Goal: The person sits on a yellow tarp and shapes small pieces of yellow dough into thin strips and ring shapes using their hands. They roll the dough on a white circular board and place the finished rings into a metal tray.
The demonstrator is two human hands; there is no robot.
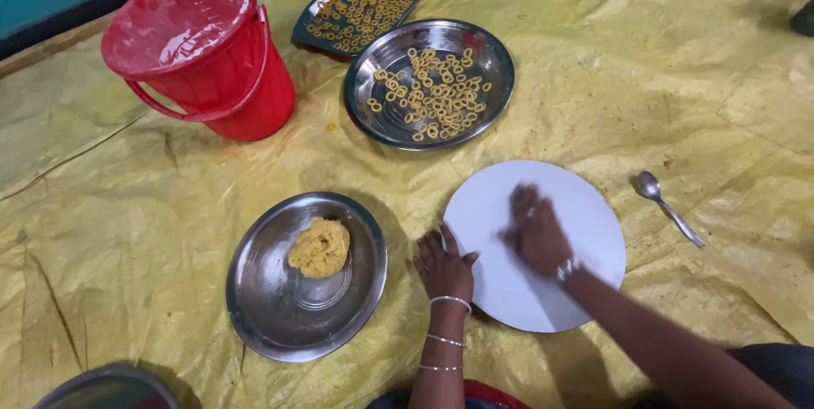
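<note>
Head view: round white board [585,231], flat under right hand [536,235], blurred fingers spread; left hand [443,267] open at its edge.

Home floor kitchen: yellow sheet [593,78], steel plates [254,307], dough [320,247].

Both arms come up from the bottom edge and they're bare, no sleeves in sight at all. The left hand [443,265] has three thin silver bangles [448,300] on that arm: one sits right at the wrist, the other two are spaced further down the forearm, all plain narrow hoops with a bit of shine. The right hand [536,233] is motion-blurred, so fine detail on the fingers is hard to make out. Its wrist wears a silver-toned wristwatch [566,269] with a metal band that catches the light. No rings that I can pick out on either hand, though the blur makes that hard to judge.
</note>
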